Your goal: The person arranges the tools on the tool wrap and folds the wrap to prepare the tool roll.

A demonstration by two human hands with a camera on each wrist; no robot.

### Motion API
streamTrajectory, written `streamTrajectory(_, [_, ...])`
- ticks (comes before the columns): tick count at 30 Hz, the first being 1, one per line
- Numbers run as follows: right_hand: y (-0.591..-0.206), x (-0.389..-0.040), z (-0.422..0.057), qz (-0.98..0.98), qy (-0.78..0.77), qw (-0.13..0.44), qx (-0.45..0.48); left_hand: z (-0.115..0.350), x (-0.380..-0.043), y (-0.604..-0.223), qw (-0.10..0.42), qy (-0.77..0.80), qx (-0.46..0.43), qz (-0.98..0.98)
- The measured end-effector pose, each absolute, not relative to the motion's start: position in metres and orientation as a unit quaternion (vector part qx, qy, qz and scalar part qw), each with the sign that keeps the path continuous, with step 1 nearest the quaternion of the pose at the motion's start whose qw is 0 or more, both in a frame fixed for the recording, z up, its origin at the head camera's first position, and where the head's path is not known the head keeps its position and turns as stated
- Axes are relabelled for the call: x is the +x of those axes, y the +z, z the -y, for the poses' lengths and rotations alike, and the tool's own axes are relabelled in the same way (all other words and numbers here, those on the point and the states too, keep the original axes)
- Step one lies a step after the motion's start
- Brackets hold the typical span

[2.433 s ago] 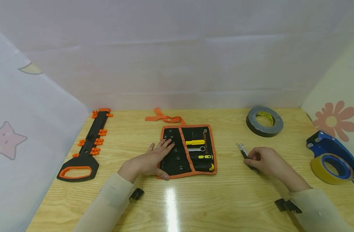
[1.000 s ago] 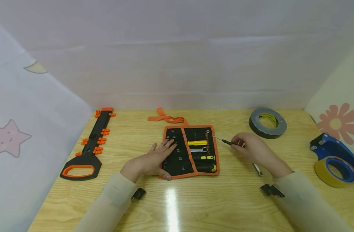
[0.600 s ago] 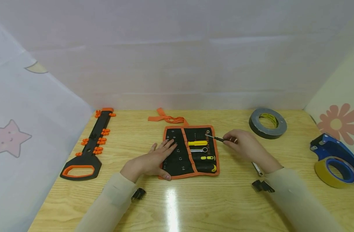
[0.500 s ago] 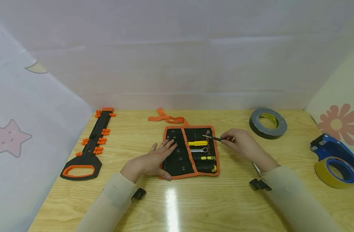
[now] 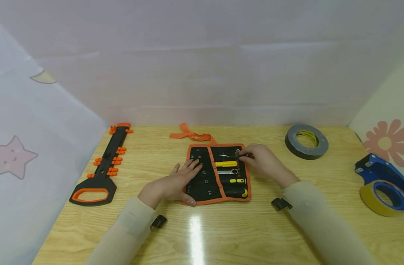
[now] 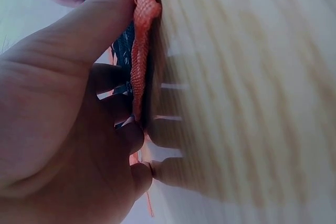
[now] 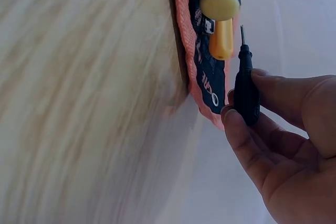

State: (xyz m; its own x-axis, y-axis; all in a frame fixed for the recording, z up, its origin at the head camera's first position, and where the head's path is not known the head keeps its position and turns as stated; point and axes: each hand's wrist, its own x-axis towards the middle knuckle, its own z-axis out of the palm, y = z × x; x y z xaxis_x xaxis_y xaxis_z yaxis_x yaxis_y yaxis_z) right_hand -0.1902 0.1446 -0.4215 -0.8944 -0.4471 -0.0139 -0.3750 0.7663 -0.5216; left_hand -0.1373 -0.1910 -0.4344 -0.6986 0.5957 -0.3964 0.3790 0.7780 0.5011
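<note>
A black fabric tool pouch (image 5: 200,188) with orange trim lies spread on the table. My left hand (image 5: 168,186) rests on its left part, fingers spread and thumb at the near edge. In the right-hand pockets sit a yellow-handled tool (image 5: 226,163), a ring-ended wrench (image 5: 234,171) and two black-and-yellow handles. My right hand (image 5: 264,162) pinches a small black-handled screwdriver (image 7: 245,90) between thumb and fingers. Its thin shaft (image 5: 227,155) points left over the pouch, just above the yellow tool. Most of the handle is hidden by the fingers in the head view.
On the left lies a black rack (image 5: 110,154) with orange clips and a handle. A roll of grey tape (image 5: 306,151) lies back right, and a blue tape dispenser (image 5: 383,169) with yellow tape stands at the right edge. An orange tie (image 5: 198,137) trails behind the pouch.
My right hand has picked up the screwdriver beside a loose wrench and carried it left over the pouch. The forearm now hides that wrench. My left hand stays put.
</note>
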Motion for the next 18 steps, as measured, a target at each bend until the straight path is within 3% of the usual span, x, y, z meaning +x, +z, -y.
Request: streamTrajectory(18, [-0.43,-0.205,-0.123,-0.931,-0.26,0.102,-0.234,0.191,-0.137,-0.434,0.279,0.195,0.271,-0.9])
